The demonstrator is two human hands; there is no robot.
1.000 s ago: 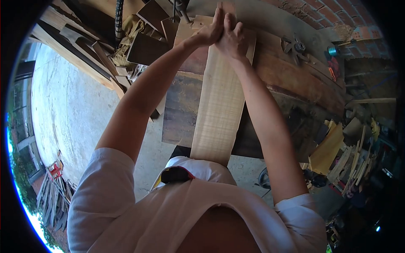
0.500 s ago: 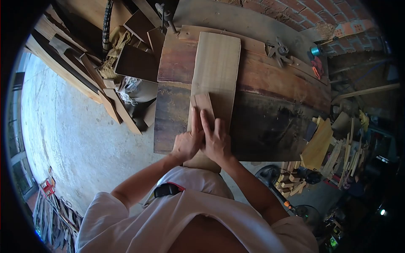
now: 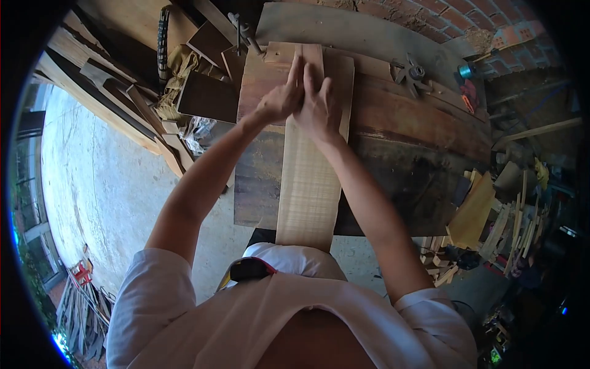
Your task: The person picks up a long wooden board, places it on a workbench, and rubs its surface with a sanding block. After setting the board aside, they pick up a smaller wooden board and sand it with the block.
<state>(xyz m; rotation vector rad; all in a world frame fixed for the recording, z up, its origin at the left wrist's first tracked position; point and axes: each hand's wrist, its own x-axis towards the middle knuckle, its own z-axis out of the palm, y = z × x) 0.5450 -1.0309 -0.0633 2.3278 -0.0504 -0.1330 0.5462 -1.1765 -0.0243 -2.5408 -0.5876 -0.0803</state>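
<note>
A long pale board lies lengthwise on the dark wooden workbench, its near end at my waist. Near the board's far end, both hands press on a small brown wooden block. My left hand has its index finger stretched along the block, the other fingers curled around its side. My right hand sits against the left one, index finger extended on the block and the rest bent. The underside of the block and my thumbs are hidden.
A metal clamp stands at the bench's far left corner. A star-shaped metal part, a teal spool and a red tool are at the back right. Wood pieces lean at left; scraps are piled at right.
Both hands have slid the block forward, away from my body, from the middle of the board to its far end. My arms are now stretched out, and the view has shifted slightly.
</note>
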